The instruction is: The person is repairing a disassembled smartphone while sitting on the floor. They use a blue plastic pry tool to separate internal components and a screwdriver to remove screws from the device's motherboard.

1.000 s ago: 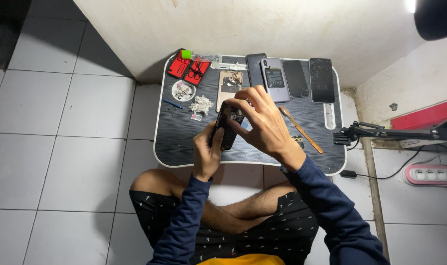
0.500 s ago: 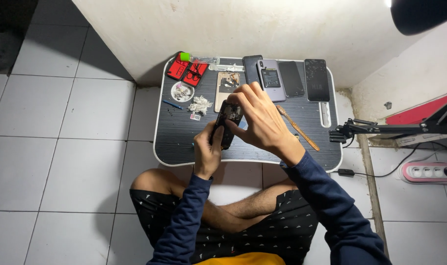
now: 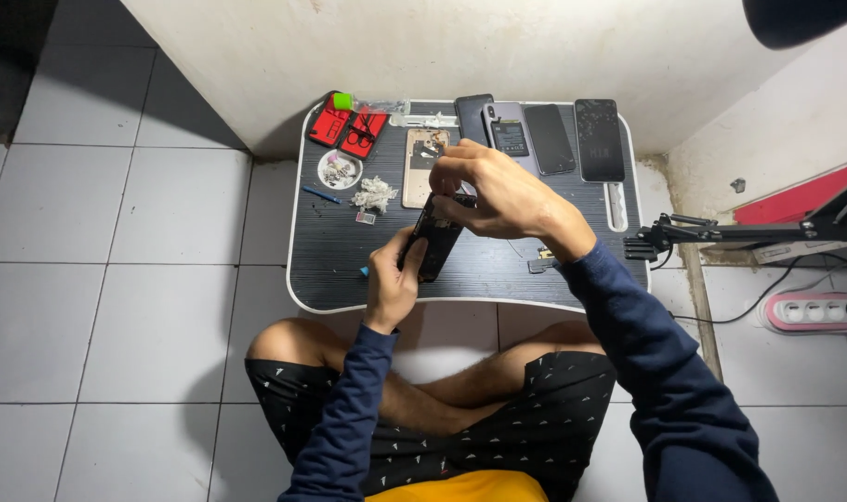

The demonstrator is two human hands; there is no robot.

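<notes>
My left hand (image 3: 393, 282) gripping a dark phone (image 3: 434, 238) over the desk (image 3: 330, 270), my right hand (image 3: 494, 192) pinching its top end, small round dish (image 3: 340, 169) holding tiny bits

"Any screens past the hands?"
"Two dark rectangular phone screens (image 3: 549, 138) lie just beyond the right hand (image 3: 498, 195), the outer cracked screen (image 3: 599, 139) speckled."
"Packages?"
"Two red packs (image 3: 349, 127) beyond the left hand (image 3: 393, 279), at the worktop's (image 3: 330, 270) far corner."

Bright, even overhead light, sharp focus; soft shadows fall beside the table (image 3: 312, 270) (slight wide-angle bending at edges).
</notes>
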